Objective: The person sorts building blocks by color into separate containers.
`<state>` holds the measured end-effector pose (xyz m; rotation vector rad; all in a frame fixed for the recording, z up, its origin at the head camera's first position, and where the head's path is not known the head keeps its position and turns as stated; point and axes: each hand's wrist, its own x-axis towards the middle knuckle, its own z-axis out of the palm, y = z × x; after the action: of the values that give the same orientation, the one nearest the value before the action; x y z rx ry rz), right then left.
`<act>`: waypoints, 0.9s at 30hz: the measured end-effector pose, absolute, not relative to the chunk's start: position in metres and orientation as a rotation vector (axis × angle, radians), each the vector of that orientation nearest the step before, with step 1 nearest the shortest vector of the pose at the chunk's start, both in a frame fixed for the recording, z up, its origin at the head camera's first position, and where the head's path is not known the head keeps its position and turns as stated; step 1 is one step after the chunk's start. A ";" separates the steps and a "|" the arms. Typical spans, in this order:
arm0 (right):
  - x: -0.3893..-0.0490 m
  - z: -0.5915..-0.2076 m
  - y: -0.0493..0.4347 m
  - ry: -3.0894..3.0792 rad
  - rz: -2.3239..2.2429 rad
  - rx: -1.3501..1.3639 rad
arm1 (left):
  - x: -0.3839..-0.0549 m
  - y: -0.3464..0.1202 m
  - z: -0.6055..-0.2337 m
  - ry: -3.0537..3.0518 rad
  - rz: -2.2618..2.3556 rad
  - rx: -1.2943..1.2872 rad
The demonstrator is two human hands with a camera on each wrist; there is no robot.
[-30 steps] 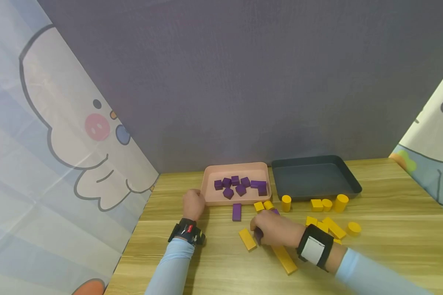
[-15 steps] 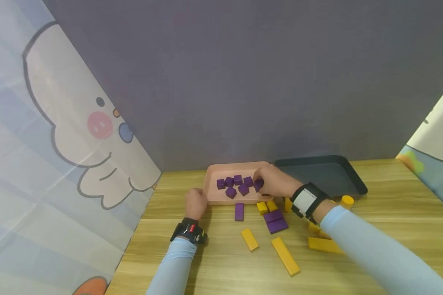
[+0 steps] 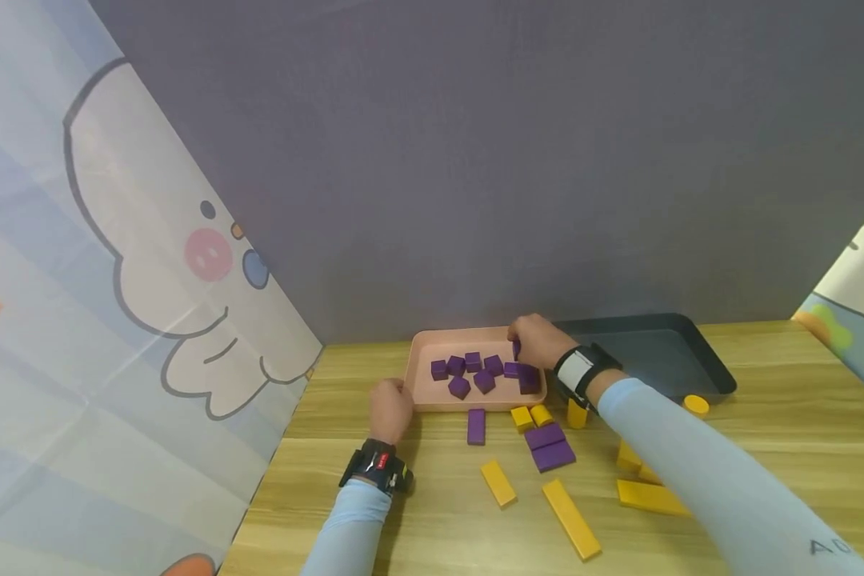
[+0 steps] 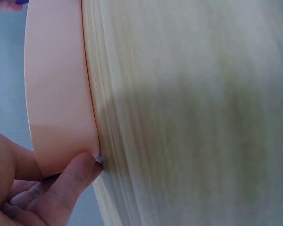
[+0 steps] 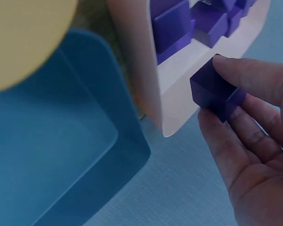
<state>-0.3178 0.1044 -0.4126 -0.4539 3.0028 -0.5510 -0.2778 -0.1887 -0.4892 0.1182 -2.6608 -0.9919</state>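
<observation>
At the left near corner of the pink tray (image 3: 432, 344), my left hand (image 3: 390, 410) pinches the tray wall between thumb and fingers; the left wrist view shows the thumb (image 4: 68, 183) on that corner. My right hand (image 3: 540, 342) is over the tray's far right corner. In the right wrist view it holds a purple cube (image 5: 214, 89) between thumb and fingertips, above the tray's end. Several purple cubes (image 3: 484, 380) and other purple blocks lie inside the tray. In front of it, on the table, are a purple rectangular block (image 3: 477, 427) and two purple flat blocks (image 3: 553, 456) side by side.
A dark tray (image 3: 648, 356) stands right of the pink one, partly behind my right wrist. Yellow cubes, cylinders and bars, including a long bar (image 3: 572, 518) and a short bar (image 3: 499, 483), lie on the wooden table. My right sleeve covers some. A grey wall stands behind.
My right hand has carried a purple cube from the table into the pink tray area, then toward its far right corner. A purple cube now shows near the tray's right side. My left hand stays put.
</observation>
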 end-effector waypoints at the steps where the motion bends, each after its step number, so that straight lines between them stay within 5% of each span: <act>1: -0.320 -0.414 0.104 2.998 -0.539 -0.452 | -0.278 -0.189 -0.489 -2.665 -0.998 0.124; 27: -0.344 -0.432 0.113 2.953 -0.491 -0.405 | -0.281 -0.189 -0.491 -2.690 -1.021 0.162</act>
<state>-0.3441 0.1133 -0.4323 -0.4047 2.9534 -0.4911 -0.2807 -0.1892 -0.4907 0.1616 -2.6901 -1.0207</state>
